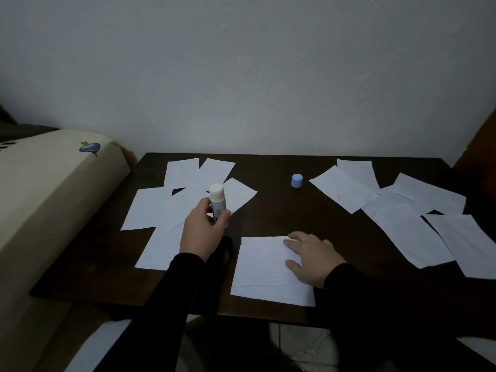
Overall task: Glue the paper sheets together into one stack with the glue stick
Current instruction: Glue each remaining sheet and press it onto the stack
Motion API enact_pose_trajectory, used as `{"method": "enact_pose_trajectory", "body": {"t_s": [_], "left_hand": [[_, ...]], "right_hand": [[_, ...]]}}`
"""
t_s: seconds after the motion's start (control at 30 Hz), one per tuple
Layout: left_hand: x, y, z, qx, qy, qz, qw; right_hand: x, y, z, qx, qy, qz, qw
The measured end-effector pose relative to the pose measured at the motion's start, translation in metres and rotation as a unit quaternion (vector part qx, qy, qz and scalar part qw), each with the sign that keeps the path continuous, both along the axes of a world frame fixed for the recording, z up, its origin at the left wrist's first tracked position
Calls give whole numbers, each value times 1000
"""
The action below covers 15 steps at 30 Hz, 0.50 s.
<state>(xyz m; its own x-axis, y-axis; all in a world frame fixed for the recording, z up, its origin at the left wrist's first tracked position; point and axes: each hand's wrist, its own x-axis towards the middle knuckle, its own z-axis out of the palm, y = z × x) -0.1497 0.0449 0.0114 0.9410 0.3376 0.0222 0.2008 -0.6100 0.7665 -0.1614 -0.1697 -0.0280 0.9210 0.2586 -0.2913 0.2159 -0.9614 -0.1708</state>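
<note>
A: What's nearest the camera?
B: 2 black sleeves reach over the front edge of a dark wooden table [271, 210]. Below that edge, pale floor tile shows, dim and hard to read.
A: And the hands?
B: The right hand [311, 256] lies flat, fingers straight, pressing on the stack of lined sheets [264, 272] at the table's front. The left hand [201, 232] curls its thumb and fingers round the uncapped glue stick [218, 202], held upright above the left group of loose sheets [174, 205].
A: Further back?
B: The blue cap [296, 180] stands alone mid-table, well apart from the stick. A right group of loose sheets [397, 210] fans toward the frame's edge, which cuts off 1 sheet.
A: The room?
B: A cream cushion [53, 189] with a small blue print butts against the table's left side. A plain white wall [255, 76] rises behind. A brown shape at the far right is cut off; I cannot tell what it is.
</note>
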Motion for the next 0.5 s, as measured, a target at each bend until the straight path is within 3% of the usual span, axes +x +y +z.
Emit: {"method": "enact_pose_trajectory", "body": {"t_s": [0.27, 0.5], "left_hand": [[7, 6, 7, -5, 12, -10, 1000], [17, 25, 11, -28, 16, 2, 999]], "right_hand": [[11, 9, 21, 24, -2, -19, 1000], [47, 59, 33, 117, -29, -38, 992]]}}
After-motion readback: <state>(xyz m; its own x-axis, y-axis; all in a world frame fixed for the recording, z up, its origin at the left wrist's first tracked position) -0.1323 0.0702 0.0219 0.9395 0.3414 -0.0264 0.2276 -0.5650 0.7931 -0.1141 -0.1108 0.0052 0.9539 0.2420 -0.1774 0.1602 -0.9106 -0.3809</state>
